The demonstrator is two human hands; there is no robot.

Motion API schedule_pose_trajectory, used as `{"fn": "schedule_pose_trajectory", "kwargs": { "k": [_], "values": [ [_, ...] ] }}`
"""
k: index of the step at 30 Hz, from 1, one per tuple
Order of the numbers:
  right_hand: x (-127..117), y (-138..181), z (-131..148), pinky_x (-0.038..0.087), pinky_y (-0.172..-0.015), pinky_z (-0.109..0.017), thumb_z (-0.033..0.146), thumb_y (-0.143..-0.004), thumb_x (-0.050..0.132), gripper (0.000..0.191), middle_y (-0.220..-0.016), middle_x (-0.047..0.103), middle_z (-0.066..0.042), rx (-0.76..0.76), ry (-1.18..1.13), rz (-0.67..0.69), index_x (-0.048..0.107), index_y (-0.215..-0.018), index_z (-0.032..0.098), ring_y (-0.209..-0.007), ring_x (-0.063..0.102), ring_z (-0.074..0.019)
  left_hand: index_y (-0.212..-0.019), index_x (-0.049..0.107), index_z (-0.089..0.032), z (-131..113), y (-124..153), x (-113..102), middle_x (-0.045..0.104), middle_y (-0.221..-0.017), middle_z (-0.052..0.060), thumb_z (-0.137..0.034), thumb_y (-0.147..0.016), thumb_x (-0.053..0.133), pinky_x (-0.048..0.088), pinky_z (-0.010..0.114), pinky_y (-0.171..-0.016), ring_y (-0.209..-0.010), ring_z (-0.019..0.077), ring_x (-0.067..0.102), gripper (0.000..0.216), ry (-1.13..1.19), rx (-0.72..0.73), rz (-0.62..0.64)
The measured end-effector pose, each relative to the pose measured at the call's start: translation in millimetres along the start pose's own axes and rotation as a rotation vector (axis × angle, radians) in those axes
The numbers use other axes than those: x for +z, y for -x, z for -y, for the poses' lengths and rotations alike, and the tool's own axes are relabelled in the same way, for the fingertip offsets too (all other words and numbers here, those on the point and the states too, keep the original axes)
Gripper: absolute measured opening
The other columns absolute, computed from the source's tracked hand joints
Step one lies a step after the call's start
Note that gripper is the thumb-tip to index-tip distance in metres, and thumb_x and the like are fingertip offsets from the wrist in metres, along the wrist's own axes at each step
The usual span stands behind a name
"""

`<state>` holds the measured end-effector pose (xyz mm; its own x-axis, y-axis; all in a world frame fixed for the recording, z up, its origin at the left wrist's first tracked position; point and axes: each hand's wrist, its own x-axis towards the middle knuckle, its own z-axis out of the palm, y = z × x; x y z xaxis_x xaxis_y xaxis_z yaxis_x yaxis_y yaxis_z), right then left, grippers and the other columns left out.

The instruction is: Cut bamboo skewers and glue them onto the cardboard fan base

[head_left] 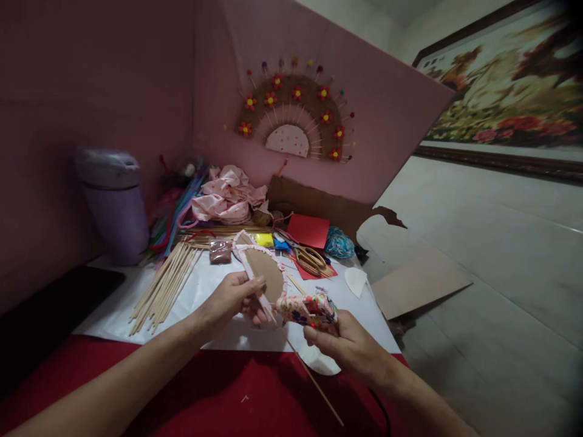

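My left hand point(248, 297) is closed on the straight edge of a half-round cardboard piece point(266, 272), whose rim is wrapped in pale pink fabric. In my right hand point(346, 340) is a flower-patterned glue gun point(310, 308) with a small red light, its tip close to the lower corner of the cardboard. My right fingers wrap its handle, mostly hidden. Below both hands a thin wooden stick point(314, 382) lies slanted over the red cloth. A white scrap point(321, 361) sits under the glue gun.
Bundled wooden sticks point(164, 288) lie left on the white sheet point(218, 337), near a purple tumbler point(113, 206). Behind are gold-handled scissors point(310, 261), red paper point(307, 230), blue yarn point(339, 241) and crumpled pink fabric point(228, 194). A pinned half-round decoration point(296, 91) hangs on the pink board.
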<state>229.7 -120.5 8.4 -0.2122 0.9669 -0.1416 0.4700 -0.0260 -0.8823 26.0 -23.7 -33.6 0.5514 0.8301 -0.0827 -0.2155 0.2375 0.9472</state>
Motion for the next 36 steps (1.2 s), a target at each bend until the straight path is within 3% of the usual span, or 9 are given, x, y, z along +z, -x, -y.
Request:
{"fn": "schedule_pose_trajectory", "kwargs": {
  "k": [8, 14, 36],
  "values": [
    [3.5, 0.1, 6.2, 0.032, -0.052, -0.021, 0.045, -0.082, 0.056, 0.031, -0.063, 0.049, 0.002, -0.01, -0.001, -0.006, 0.061, -0.082, 0.015, -0.059, 0.04, -0.0106, -0.068, 0.053, -0.013, -2.9, 1.7, 2.1, 0.062, -0.054, 0.008, -0.04, -0.074, 0.061, 0.047, 0.027, -0.044, -0.045, 0.0184, 0.061, 0.029, 0.004, -0.001, -0.002],
    [1.7, 0.0, 5.3, 0.032, -0.053, -0.021, 0.046, -0.082, 0.055, 0.033, -0.063, 0.049, 0.002, -0.002, 0.023, -0.008, 0.06, -0.076, 0.014, -0.059, 0.039, -0.0105, -0.07, 0.05, -0.014, 0.7, -0.2, -0.5, 0.062, -0.053, 0.006, -0.043, -0.076, 0.058, 0.048, 0.027, -0.045, -0.046, 0.0177, 0.061, 0.03, -0.013, 0.005, 0.018],
    [-0.4, -1.1, -2.4, 0.021, -0.046, -0.022, 0.053, -0.082, 0.051, 0.04, -0.057, 0.033, 0.005, 0.067, 0.068, -0.025, 0.047, -0.07, 0.016, -0.052, 0.028, -0.008, -0.07, 0.048, -0.015, 3.0, -1.2, -1.9, 0.064, -0.054, 0.006, -0.045, -0.078, 0.055, 0.048, 0.026, -0.046, -0.046, 0.0164, 0.061, 0.032, -0.032, 0.019, 0.042]
  ]
}}
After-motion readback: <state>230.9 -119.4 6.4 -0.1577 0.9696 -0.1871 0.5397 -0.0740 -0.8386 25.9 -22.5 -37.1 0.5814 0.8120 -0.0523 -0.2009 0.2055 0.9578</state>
